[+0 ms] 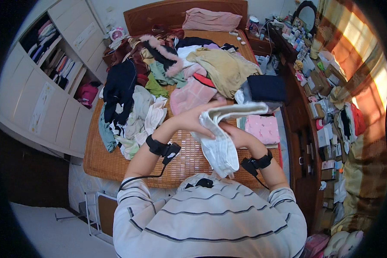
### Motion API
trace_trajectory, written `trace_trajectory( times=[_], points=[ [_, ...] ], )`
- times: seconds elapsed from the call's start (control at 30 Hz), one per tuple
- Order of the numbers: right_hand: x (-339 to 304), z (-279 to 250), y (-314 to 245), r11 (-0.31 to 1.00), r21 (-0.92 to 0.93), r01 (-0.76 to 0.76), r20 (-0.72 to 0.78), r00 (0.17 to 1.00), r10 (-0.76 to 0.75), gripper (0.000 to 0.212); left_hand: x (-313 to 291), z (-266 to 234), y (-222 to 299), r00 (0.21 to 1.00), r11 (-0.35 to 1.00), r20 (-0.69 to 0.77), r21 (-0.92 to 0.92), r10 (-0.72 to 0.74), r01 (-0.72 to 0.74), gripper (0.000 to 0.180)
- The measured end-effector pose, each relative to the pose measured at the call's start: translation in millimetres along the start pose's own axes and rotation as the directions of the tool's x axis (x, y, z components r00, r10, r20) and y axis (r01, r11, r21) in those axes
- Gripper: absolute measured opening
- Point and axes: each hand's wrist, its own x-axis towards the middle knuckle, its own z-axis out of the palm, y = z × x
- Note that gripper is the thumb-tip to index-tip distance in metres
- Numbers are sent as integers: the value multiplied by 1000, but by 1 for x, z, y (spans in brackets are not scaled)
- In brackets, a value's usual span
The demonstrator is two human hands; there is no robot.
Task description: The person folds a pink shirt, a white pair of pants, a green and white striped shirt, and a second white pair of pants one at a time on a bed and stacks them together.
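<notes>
A folded white garment (220, 146) of thick cloth, with a waistband-like edge, is held up over the near part of the bed in front of my chest. My left hand (198, 120) grips its left side, thumb across the front. On the other side, my right hand (235, 134) holds it from behind, and the cloth hides most of those fingers. Just beyond my hands lies a pink checked garment (191, 96). To the right, a folded pink garment (262, 129) rests near the bed's edge, with a folded dark navy garment (266, 88) behind it.
Loose clothes heap across the bed, including a yellow garment (225, 66) and a dark blue one (119, 90). A woven mat (176, 161) covers the bed. An open wardrobe (51, 56) stands left; a cluttered desk (303, 133) runs along the right. A folding chair (102, 215) is at lower left.
</notes>
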Motion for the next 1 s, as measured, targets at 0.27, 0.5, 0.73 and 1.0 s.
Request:
trace_trajectory(
  times=[0.27,0.5,0.73,1.0],
  points=[
    [-20,10,6,994,-34,-102,12,995,103,49,-11,26,-11,991,982,86,169,-105,89,44],
    [-55,-3,28,556,831,27,-139,977,160,58,-29,19,-14,945,974,-239,-67,-225,215,54],
    [-48,28,28,926,375,-36,-459,861,219,60,-40,20,-20,883,970,-400,-112,-245,218,51],
    [-31,4,20,953,-303,10,-734,636,-240,30,-43,15,4,954,970,-176,-47,-242,237,56]
  ],
)
